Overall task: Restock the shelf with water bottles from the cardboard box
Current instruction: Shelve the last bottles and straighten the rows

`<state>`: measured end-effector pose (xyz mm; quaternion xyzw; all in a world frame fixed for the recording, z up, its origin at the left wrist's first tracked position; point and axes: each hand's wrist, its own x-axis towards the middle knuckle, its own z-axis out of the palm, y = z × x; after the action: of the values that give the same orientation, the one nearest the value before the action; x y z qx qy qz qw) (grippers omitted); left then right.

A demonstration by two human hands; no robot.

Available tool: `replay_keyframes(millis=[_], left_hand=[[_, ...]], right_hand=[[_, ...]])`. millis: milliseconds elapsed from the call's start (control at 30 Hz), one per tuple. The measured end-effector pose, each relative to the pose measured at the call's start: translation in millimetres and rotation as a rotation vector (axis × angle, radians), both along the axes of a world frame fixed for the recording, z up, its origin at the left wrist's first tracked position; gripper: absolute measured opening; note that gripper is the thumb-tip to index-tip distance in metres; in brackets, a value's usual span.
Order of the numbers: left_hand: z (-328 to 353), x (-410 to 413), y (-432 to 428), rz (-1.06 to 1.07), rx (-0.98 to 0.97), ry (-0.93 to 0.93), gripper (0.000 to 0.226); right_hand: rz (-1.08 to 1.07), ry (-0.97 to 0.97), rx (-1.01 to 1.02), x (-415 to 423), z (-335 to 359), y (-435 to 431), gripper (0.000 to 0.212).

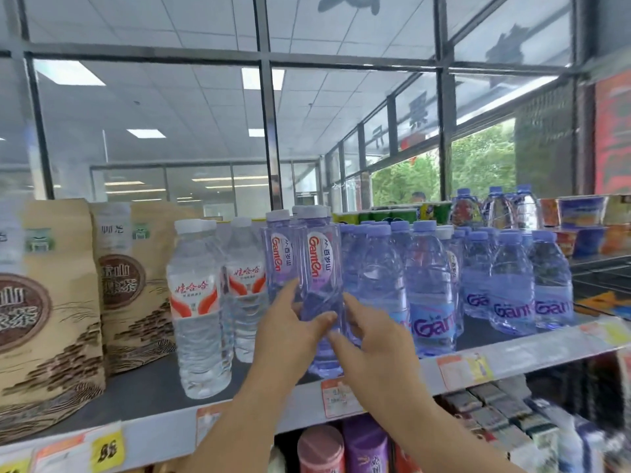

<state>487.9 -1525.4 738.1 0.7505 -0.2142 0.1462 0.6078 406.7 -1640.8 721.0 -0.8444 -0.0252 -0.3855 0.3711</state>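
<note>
A tall purple-tinted water bottle (319,268) with a red oval label stands upright at the front of the top shelf (532,353). My left hand (290,331) grips its lower body from the left, thumb across the front. My right hand (372,346) touches the same bottle from the right with its fingers spread. A second bottle of the same kind (278,257) stands just behind on the left. The cardboard box is out of view.
Two clear bottles with red-and-white labels (196,302) stand to the left, next to brown paper bags (51,302). Several blue-labelled bottles (433,291) fill the shelf to the right. Cans (321,448) and packets sit on the shelf below. Glass panels rise behind.
</note>
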Motion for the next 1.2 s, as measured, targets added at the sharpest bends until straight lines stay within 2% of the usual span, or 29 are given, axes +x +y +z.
replay_keyframes(millis=[133, 300, 700, 1033, 1200], left_hand=[[1, -4, -18, 0.024, 0.015, -0.025, 0.09], [1, -6, -29, 0.071, 0.013, -0.021, 0.091], [0, -25, -29, 0.13, 0.033, -0.031, 0.094], [-7, -89, -49, 0.157, 0.017, -0.08, 0.069], [-50, -133, -97, 0.063, -0.019, 0.024, 0.047]], right_hand=[[0.019, -0.175, 0.05, -13, -7, -17, 0.039], [0.061, -0.279, 0.088, -22, -12, -37, 0.026], [0.045, -0.175, 0.012, -15, -14, -49, 0.025], [0.103, -0.129, 0.059, -38, -17, -83, 0.024], [0.114, -0.112, 0.09, -73, -46, -126, 0.019]])
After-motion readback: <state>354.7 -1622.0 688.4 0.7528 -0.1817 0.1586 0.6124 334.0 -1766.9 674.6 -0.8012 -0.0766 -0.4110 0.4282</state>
